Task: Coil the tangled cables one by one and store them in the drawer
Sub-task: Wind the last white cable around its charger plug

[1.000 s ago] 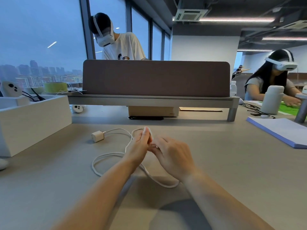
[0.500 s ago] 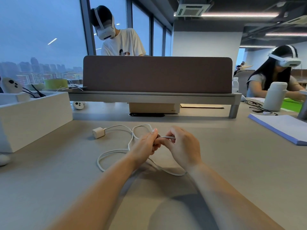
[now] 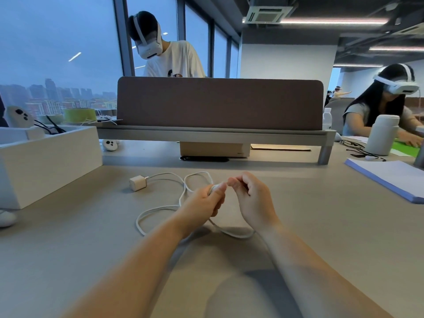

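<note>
A white cable (image 3: 158,210) lies in loose loops on the grey desk, ending at a small white plug adapter (image 3: 137,182) to the left. My left hand (image 3: 202,203) grips a few turns of the cable, thumb pressed on top. My right hand (image 3: 253,198) is just beside it with its fingers curled, fingertips almost touching the left thumb; whether it pinches the cable I cannot tell. One loop runs under both wrists. The white open drawer box (image 3: 49,161) stands at the left, holding black cables.
A brown divider panel (image 3: 218,103) on a grey shelf crosses the back of the desk. A white controller (image 3: 110,144) lies behind the box. A blue-edged pad (image 3: 390,177) and a white bottle (image 3: 382,134) are at right. Two people in headsets work nearby.
The short stretch of cable that ran between my hands is now gathered in the left hand. My right hand has risen a little, its fingers coming up to the left thumb.
</note>
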Demonstrator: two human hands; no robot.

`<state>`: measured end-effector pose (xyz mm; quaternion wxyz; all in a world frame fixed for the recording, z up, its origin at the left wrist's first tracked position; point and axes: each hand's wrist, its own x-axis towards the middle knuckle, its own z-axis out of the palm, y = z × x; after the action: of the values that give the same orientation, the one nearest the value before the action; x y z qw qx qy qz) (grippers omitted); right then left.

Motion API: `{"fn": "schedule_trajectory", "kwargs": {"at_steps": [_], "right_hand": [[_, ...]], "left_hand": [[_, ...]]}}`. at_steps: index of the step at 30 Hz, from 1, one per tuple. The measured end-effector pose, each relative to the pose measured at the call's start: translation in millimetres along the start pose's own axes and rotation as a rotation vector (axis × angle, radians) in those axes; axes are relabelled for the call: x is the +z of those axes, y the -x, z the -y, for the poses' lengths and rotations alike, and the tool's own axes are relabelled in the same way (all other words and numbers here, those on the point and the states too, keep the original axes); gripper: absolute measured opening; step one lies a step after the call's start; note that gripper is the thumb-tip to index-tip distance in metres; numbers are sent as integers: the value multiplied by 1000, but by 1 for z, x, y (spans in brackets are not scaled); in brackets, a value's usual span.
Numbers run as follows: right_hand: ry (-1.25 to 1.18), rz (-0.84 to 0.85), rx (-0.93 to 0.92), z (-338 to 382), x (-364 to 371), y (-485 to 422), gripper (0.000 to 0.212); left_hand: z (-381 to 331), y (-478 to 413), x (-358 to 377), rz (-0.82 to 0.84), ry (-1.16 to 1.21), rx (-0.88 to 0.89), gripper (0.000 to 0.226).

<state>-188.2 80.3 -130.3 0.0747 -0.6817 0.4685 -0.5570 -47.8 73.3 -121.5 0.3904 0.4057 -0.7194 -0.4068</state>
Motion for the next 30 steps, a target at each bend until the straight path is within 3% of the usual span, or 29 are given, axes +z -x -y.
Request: {"fn": "schedule_trajectory", "kwargs": {"at_steps": [6, 12, 24, 30], "right_hand": [[-10, 59, 78, 2, 8, 4, 22], [40, 222, 48, 9, 20, 10, 22], [140, 266, 83, 10, 20, 10, 23], [40, 267, 181, 10, 19, 8, 30]], "left_hand": [[0, -3, -7, -291, 359, -82, 38], [-1, -5, -4, -423, 501, 32, 40], [-5, -5, 1, -404, 403, 185, 51], [-9, -3, -9, -388, 654, 139, 43]]}}
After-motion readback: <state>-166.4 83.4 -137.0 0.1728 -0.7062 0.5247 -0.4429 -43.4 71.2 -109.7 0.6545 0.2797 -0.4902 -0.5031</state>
